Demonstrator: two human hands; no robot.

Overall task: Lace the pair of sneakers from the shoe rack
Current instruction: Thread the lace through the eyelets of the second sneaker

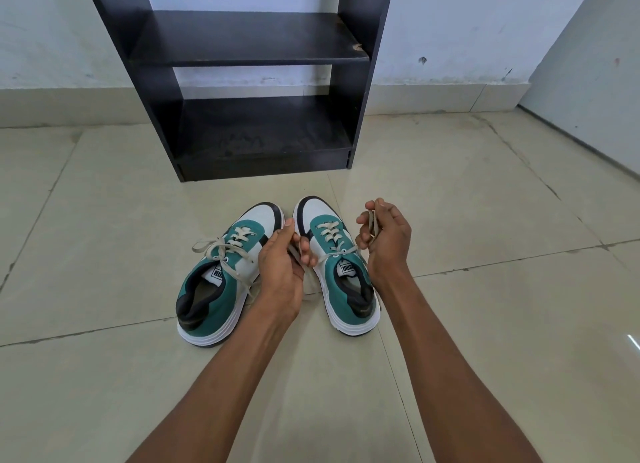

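Two green, white and black sneakers stand side by side on the tiled floor, toes toward the rack. The left sneaker point(221, 279) has beige laces tied in a bow point(214, 248). The right sneaker point(341, 275) is laced through its eyelets, and its two lace ends run out to my hands. My left hand point(282, 265) hovers between the shoes, pinching one lace end. My right hand point(384, 237) is to the right of that shoe, fingers closed on the other lace end point(372, 223).
A black shoe rack point(249, 82) with bare shelves stands against the pale wall just beyond the sneakers. Beige floor tiles spread all around. A second wall point(588, 64) angles in at the right.
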